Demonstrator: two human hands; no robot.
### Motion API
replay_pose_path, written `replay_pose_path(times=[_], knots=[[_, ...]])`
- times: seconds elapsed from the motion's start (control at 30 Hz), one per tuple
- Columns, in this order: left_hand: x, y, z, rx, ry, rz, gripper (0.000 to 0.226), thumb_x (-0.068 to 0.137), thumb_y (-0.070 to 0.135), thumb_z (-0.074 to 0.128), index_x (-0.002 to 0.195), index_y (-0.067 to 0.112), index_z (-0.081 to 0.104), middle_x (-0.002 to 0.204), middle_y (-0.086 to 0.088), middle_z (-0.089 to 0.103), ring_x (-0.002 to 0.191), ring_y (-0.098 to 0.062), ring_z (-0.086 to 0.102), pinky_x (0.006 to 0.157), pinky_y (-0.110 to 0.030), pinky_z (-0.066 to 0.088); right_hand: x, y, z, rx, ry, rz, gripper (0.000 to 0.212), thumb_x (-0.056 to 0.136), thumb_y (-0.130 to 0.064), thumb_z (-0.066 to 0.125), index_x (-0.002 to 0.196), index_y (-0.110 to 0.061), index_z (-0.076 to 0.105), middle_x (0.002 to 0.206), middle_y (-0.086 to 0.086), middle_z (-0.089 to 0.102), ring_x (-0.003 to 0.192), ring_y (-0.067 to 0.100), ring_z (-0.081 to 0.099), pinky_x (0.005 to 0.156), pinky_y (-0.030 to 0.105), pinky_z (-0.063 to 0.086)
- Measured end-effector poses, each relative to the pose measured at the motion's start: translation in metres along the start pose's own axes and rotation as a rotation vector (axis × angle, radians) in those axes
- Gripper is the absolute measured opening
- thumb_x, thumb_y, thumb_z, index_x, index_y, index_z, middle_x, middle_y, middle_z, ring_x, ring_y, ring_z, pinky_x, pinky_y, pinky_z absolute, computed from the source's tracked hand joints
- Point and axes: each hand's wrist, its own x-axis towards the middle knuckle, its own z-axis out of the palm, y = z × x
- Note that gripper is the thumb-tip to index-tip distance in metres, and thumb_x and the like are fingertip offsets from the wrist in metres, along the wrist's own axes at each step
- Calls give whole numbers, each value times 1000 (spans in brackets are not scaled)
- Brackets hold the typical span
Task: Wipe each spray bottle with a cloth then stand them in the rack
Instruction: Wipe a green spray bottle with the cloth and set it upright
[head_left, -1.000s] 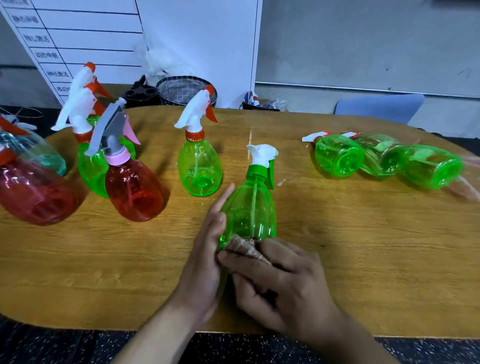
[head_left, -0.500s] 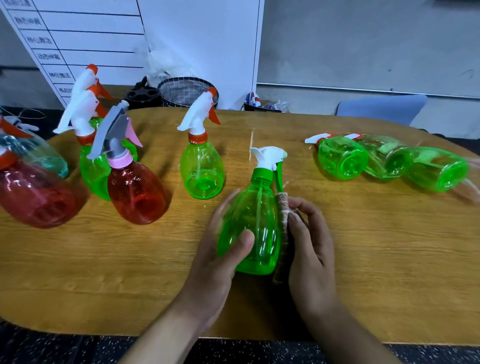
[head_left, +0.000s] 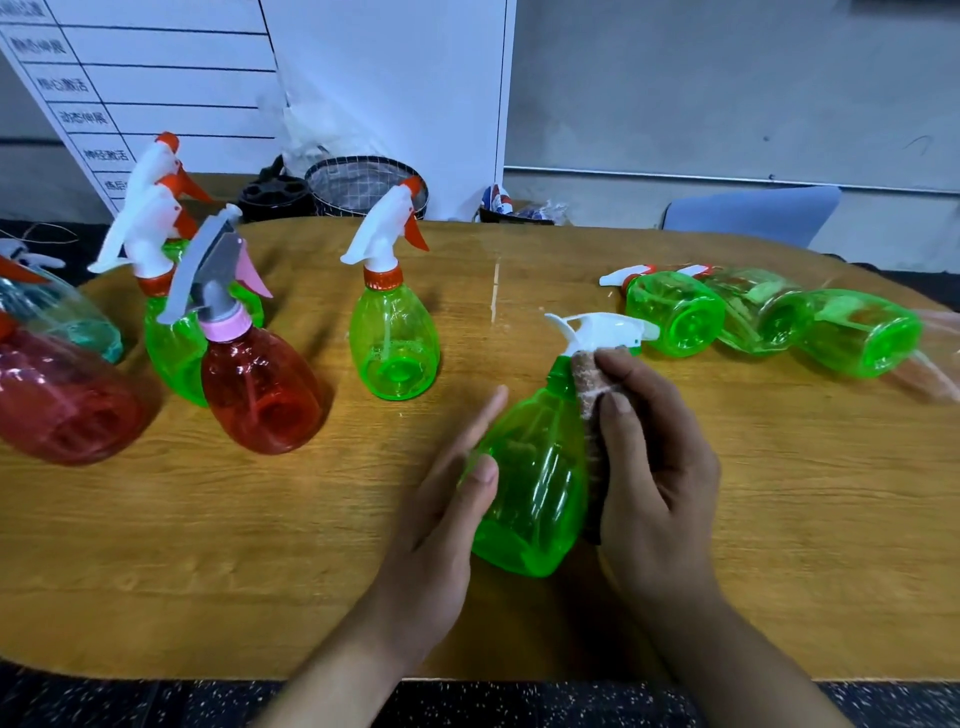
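A green spray bottle (head_left: 535, 478) with a white trigger head leans tilted at the table's near middle. My left hand (head_left: 441, 519) holds its left side, thumb on the front and fingers behind. My right hand (head_left: 654, 467) grips a brown cloth (head_left: 589, 384) and presses it against the bottle's right side and neck. Three green bottles (head_left: 675, 317) lie on their sides at the right. An upright green bottle (head_left: 395, 338) stands at the centre, a red one (head_left: 260, 389) and more green ones (head_left: 171, 338) stand at the left.
The wooden table (head_left: 260, 545) has a rounded front edge. A large red bottle (head_left: 57, 400) and a teal one (head_left: 78, 322) sit at the far left. Behind the table are a wire basket (head_left: 363, 184), a black holder (head_left: 275, 195), a white board and a blue chair (head_left: 753, 213).
The cloth in my right hand has gone from the bottle's base up its right side to the neck. The bottle has shifted right and tilted, its trigger head now pointing right.
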Motion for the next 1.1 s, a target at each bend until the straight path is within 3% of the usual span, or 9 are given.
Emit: replay_pose_path(times=[0.07, 0.23, 0.37, 0.43, 0.57, 0.7, 0.83, 0.97, 1.1], knots=[[0, 1, 2, 46, 1, 34, 49, 102, 52, 49, 149, 44, 56, 159, 26, 50, 153, 1, 38, 128, -36, 34, 1, 0, -2, -136, -112, -59, 29, 104, -15, 58, 129, -18, 72, 123, -9, 74, 117, 9, 68, 98, 25, 51], [0, 0, -4, -51, 52, -14, 46, 104, 49, 50, 149, 46, 57, 163, 5, 50, 156, -21, 40, 128, -59, 26, -14, -6, -6, -310, -330, -276, 30, 102, -25, 60, 128, -19, 75, 97, -2, 64, 79, 7, 62, 69, 24, 51], [2, 9, -3, -163, 62, -61, 45, 99, 51, 51, 143, 51, 60, 152, -2, 62, 141, -27, 59, 121, -57, 40, -31, -10, -2, -386, -501, -532, 28, 95, -18, 71, 122, -20, 79, 89, -4, 63, 75, 11, 58, 77, 19, 49], [2, 10, -2, -180, 49, -57, 48, 96, 54, 52, 143, 50, 61, 151, -4, 64, 139, -30, 60, 121, -59, 40, -32, -12, -3, -362, -479, -550, 27, 93, -16, 71, 118, -18, 80, 86, -2, 62, 74, 9, 57, 77, 15, 47], [2, 2, -4, -50, 55, -15, 46, 104, 50, 50, 149, 45, 57, 161, 1, 53, 152, -26, 46, 126, -62, 29, -15, -12, -9, -273, -228, -277, 27, 100, -19, 62, 122, -19, 76, 92, 0, 66, 80, 2, 61, 70, 15, 44], [2, -1, -1, 13, 21, -11, 50, 97, 58, 50, 146, 50, 58, 159, 19, 52, 154, -7, 40, 128, -53, 30, -5, -2, -2, -249, -142, -105, 29, 103, -17, 58, 128, -19, 74, 117, -7, 74, 110, 7, 69, 89, 20, 51], [2, 0, -4, -36, 63, -2, 49, 100, 54, 52, 147, 46, 59, 163, 5, 51, 155, -21, 42, 128, -59, 26, -20, -8, -3, -320, -321, -256, 32, 103, -26, 58, 130, -21, 74, 101, -2, 66, 83, 7, 65, 70, 27, 54], [4, 7, -3, -195, 60, -72, 44, 101, 51, 51, 144, 49, 61, 153, -3, 62, 143, -28, 57, 124, -60, 36, -32, -14, -2, -382, -486, -477, 30, 95, -18, 68, 123, -20, 78, 92, -3, 63, 75, 6, 58, 72, 21, 51], [2, 7, -2, -142, 76, -45, 48, 100, 59, 55, 146, 47, 60, 156, -3, 58, 146, -30, 53, 124, -62, 34, -29, -15, -7, -316, -394, -439, 29, 95, -16, 66, 122, -17, 78, 87, -3, 58, 74, -3, 49, 72, 11, 42]])
